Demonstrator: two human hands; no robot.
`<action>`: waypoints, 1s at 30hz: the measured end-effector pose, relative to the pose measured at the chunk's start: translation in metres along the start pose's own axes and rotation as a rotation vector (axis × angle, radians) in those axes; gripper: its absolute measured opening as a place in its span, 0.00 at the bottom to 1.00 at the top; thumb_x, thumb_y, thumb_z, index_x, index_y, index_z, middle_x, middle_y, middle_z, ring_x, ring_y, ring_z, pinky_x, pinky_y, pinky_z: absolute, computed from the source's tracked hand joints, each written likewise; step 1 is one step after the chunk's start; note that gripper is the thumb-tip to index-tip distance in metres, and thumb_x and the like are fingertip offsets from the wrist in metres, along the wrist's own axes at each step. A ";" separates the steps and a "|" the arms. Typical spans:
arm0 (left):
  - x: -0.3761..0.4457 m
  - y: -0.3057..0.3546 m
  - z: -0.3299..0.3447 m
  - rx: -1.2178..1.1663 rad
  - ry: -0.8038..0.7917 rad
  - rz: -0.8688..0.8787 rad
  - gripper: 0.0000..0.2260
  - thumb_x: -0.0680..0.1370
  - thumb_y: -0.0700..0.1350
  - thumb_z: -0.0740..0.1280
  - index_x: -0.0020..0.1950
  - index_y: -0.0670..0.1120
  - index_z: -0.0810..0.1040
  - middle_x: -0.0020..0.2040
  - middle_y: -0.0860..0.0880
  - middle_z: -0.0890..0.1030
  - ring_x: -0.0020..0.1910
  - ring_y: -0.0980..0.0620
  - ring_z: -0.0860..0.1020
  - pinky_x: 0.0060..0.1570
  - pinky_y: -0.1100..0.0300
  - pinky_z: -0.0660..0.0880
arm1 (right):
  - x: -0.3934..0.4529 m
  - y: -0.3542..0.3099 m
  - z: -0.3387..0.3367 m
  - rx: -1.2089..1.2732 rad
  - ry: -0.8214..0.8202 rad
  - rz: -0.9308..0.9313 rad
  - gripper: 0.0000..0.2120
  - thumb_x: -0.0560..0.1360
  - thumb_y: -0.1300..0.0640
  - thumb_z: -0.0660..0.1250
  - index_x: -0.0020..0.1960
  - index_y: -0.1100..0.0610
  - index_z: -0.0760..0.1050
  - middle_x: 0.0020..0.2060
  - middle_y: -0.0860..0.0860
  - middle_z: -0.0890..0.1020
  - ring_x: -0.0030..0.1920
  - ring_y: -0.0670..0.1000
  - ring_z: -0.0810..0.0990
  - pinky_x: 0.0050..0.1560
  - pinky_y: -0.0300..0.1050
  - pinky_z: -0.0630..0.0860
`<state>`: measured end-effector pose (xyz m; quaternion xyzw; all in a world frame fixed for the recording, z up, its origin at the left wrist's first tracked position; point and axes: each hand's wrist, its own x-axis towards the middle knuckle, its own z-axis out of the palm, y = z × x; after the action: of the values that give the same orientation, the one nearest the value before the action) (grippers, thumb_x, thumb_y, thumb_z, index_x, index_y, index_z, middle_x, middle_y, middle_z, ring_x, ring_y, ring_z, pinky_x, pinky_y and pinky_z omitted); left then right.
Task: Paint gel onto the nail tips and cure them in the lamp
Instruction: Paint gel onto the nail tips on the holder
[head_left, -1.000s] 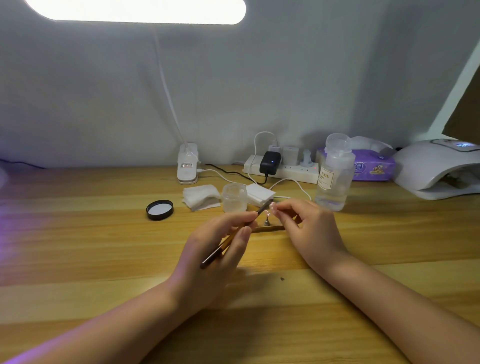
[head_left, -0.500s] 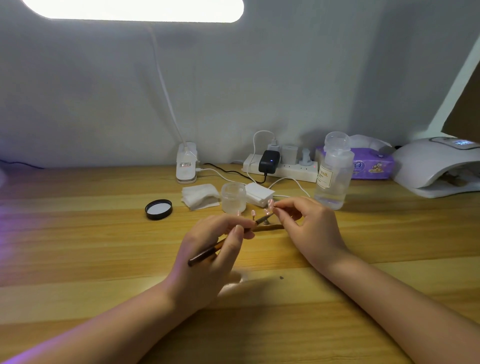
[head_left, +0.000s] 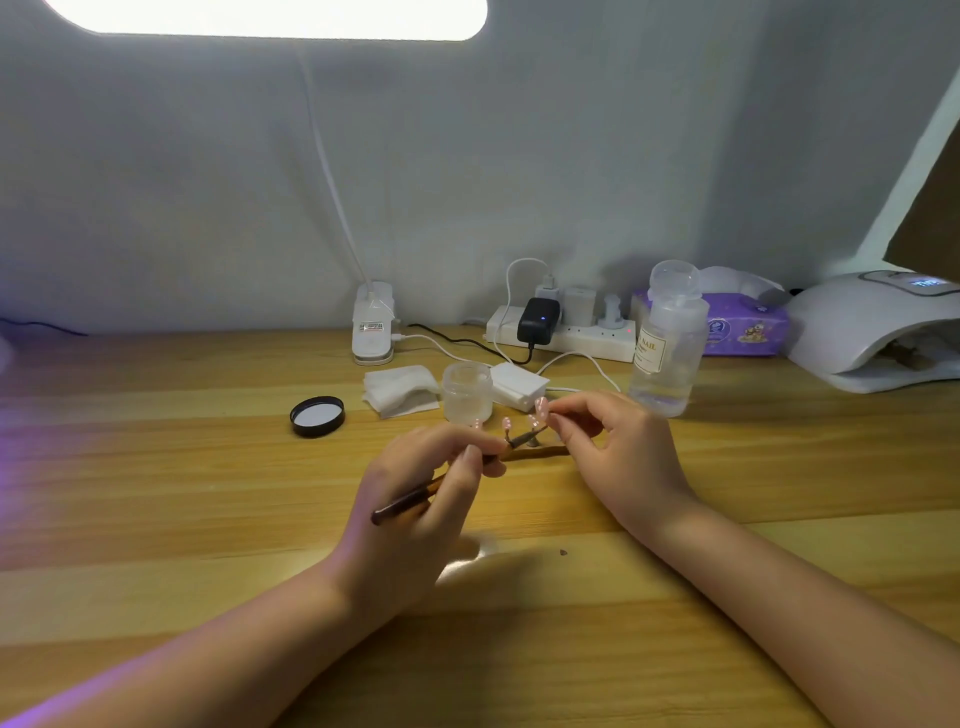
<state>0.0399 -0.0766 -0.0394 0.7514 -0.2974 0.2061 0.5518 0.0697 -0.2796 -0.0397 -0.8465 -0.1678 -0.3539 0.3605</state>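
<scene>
Brush is in my left hand, pinched pen-style between thumb and curled fingers partway along the handle, bristle end aimed right at the nail tips. Right hand has thumb and forefinger pinched on one pink tip, or on its little stand; too small to tell which. The other tips stand on pegs just left of that pinch, over a dark strip lying on the table, centre, near me.

Handling, my read: tips are thin plastic shells, near weightless, springy, slick once gel is on. They'd flick off a peg under side load. Hold by the peg or base, never the painted face. Brush strokes light, along the tip's length, base to free edge.

Gel jar sits open just behind the tips, its black lid further left. Curing lamp is far right on the table, opening facing me, display lit; something already lies inside, can't identify it. Carry the strip there level, or wet gel may run.
</scene>
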 end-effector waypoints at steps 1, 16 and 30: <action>0.000 0.001 0.001 0.002 0.010 -0.009 0.12 0.78 0.51 0.59 0.52 0.50 0.81 0.45 0.53 0.84 0.50 0.50 0.82 0.51 0.41 0.76 | 0.000 0.000 0.000 0.008 -0.004 0.006 0.06 0.72 0.66 0.72 0.48 0.59 0.83 0.39 0.48 0.82 0.38 0.36 0.76 0.42 0.25 0.70; 0.001 0.000 0.002 -0.067 0.000 -0.004 0.13 0.80 0.49 0.58 0.55 0.49 0.81 0.46 0.54 0.85 0.51 0.52 0.83 0.51 0.50 0.77 | -0.001 -0.002 -0.002 0.128 -0.059 0.083 0.07 0.73 0.66 0.70 0.50 0.58 0.83 0.38 0.47 0.82 0.41 0.43 0.78 0.38 0.29 0.72; 0.002 -0.001 0.003 -0.088 0.032 0.002 0.11 0.80 0.48 0.59 0.57 0.48 0.79 0.49 0.54 0.85 0.49 0.59 0.82 0.48 0.68 0.75 | -0.001 -0.001 -0.001 0.244 -0.076 0.177 0.03 0.74 0.57 0.71 0.47 0.53 0.83 0.36 0.48 0.84 0.36 0.52 0.80 0.39 0.50 0.77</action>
<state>0.0423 -0.0793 -0.0396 0.7228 -0.2981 0.2052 0.5887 0.0675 -0.2798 -0.0390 -0.8207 -0.1478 -0.2652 0.4840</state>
